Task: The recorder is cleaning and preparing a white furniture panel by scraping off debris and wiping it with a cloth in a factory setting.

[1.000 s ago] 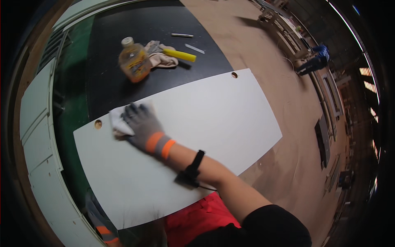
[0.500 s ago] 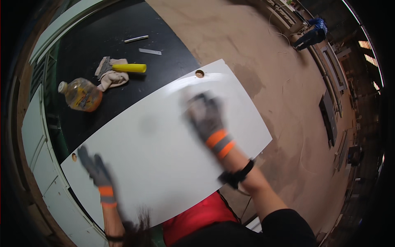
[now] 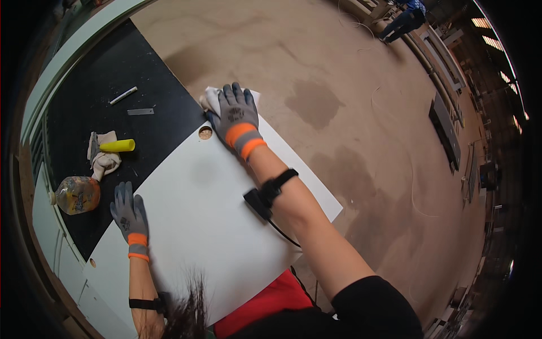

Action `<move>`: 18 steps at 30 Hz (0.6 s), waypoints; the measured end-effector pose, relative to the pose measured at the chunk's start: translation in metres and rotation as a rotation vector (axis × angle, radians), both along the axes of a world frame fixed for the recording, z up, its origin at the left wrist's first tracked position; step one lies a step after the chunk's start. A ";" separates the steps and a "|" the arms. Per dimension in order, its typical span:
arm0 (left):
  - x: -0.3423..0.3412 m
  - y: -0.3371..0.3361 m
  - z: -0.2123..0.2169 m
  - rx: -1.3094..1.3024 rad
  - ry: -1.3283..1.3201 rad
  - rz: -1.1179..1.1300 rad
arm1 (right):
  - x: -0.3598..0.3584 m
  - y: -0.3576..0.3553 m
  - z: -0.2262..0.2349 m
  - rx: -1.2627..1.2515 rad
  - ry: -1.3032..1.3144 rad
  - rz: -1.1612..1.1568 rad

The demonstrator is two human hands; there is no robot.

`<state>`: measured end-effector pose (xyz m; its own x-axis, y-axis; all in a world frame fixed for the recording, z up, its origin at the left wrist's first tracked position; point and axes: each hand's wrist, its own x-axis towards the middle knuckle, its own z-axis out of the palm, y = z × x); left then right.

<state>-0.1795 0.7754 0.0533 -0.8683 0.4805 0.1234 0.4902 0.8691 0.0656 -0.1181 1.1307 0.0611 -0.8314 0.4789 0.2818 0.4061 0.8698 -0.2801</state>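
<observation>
A smooth white panel (image 3: 209, 226) with a round hole (image 3: 205, 133) near its far corner lies in front of me. My right hand (image 3: 237, 116), in a grey glove with an orange cuff, presses a whitish cloth (image 3: 212, 100) at that far corner; part of the cloth sticks out beside the thumb, the rest is hidden under the palm. Along the panel's left edge rests my left hand (image 3: 130, 214), gloved alike, with its fingers stretched out flat and nothing in them. A second, smaller hole (image 3: 93, 263) shows below it.
The panel overlaps a black tabletop (image 3: 73, 135). On it are a scraper with a yellow handle (image 3: 117, 146), a crumpled rag (image 3: 105, 164), a clear bottle (image 3: 78, 195), a white pen (image 3: 123, 95) and a metal blade (image 3: 140, 112). Far off stands another person (image 3: 403, 22).
My right hand has moved with the cloth from the panel's middle to its far corner. My left hand stays at the left edge, slightly farther up it. The view has shifted to the right.
</observation>
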 end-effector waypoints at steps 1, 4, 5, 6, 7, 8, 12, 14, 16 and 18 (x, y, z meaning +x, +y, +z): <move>-0.001 -0.001 -0.001 0.006 0.005 -0.029 | 0.003 0.006 -0.005 -0.005 0.000 -0.005; 0.001 -0.004 -0.006 0.008 0.013 -0.058 | 0.024 0.017 -0.016 0.015 -0.059 -0.007; -0.001 -0.007 -0.006 -0.001 0.015 -0.056 | 0.049 0.015 -0.015 -0.009 -0.049 -0.028; -0.001 -0.008 -0.006 0.006 0.010 -0.047 | 0.080 0.014 -0.011 -0.027 -0.042 -0.055; -0.001 -0.007 -0.009 0.014 -0.003 -0.042 | 0.115 0.013 -0.010 -0.051 -0.088 -0.068; -0.001 -0.003 -0.010 0.018 -0.011 -0.055 | 0.154 0.012 -0.005 -0.070 -0.133 -0.087; -0.011 -0.010 -0.016 0.017 0.004 -0.115 | 0.311 -0.028 0.009 -0.111 -0.268 -0.211; -0.015 -0.018 -0.006 0.024 0.072 -0.122 | 0.376 -0.047 0.013 -0.159 -0.299 -0.331; -0.018 -0.016 -0.010 0.066 0.082 -0.166 | 0.427 -0.055 0.012 -0.670 -0.271 -0.792; -0.024 -0.011 -0.019 0.162 0.078 -0.233 | 0.467 -0.064 -0.003 -1.162 -0.168 -1.242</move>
